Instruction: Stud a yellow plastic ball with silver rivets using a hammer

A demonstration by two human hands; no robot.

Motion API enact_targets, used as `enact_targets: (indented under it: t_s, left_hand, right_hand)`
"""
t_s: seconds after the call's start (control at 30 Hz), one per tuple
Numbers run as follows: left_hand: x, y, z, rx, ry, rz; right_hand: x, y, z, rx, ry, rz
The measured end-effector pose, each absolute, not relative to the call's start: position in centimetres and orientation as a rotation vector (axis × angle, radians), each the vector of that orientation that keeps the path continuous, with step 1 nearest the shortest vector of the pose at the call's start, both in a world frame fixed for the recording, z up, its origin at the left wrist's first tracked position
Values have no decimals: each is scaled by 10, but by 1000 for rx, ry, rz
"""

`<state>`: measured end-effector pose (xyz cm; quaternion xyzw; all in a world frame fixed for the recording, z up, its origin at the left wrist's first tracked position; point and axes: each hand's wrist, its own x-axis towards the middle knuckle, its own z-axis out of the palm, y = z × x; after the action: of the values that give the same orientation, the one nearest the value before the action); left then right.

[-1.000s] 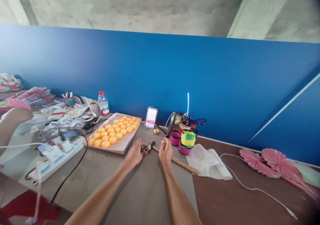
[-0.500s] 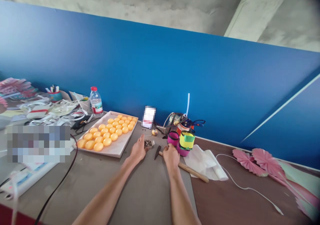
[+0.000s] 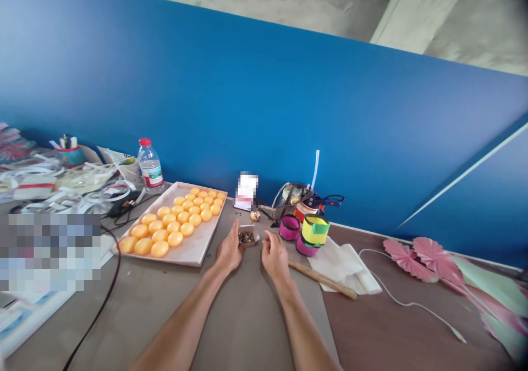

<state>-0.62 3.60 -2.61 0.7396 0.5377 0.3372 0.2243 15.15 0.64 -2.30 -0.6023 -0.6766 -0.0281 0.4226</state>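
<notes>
My left hand point(image 3: 230, 251) is closed on the left side of a small open box point(image 3: 247, 239) filled with little dark metal pieces, too small to name exactly. Just right of the box, my right hand point(image 3: 275, 254) has its fingers curled and pinched together; whatever they may hold is hidden. Beside it on the table lies a hammer point(image 3: 325, 281); only its wooden handle shows, the head being covered by my right hand. A small orange ball with dark marks point(image 3: 255, 216) sits behind the box.
On the left is a shallow white tray point(image 3: 193, 255) of orange balls, with a water bottle point(image 3: 150, 167) behind. Purple ring point(image 3: 290, 227), yellow-green ring point(image 3: 315, 229) and white sheet point(image 3: 350, 269) lie right. A white cable point(image 3: 406, 304) crosses the brown surface; a blue partition point(image 3: 247, 96) stands behind.
My right hand has moved left, away from the purple and yellow rings and toward the box. It now covers the hammer's head. My left hand stays at the box. The view has shifted slightly.
</notes>
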Motion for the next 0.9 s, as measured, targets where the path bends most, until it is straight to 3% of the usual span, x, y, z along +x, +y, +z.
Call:
enact_targets:
  t_s: [0.9]
  left_hand:
    - [-6,47,-36,2231,1336,1168]
  right_hand:
    - [136,1,-21,-1508,-1873,30]
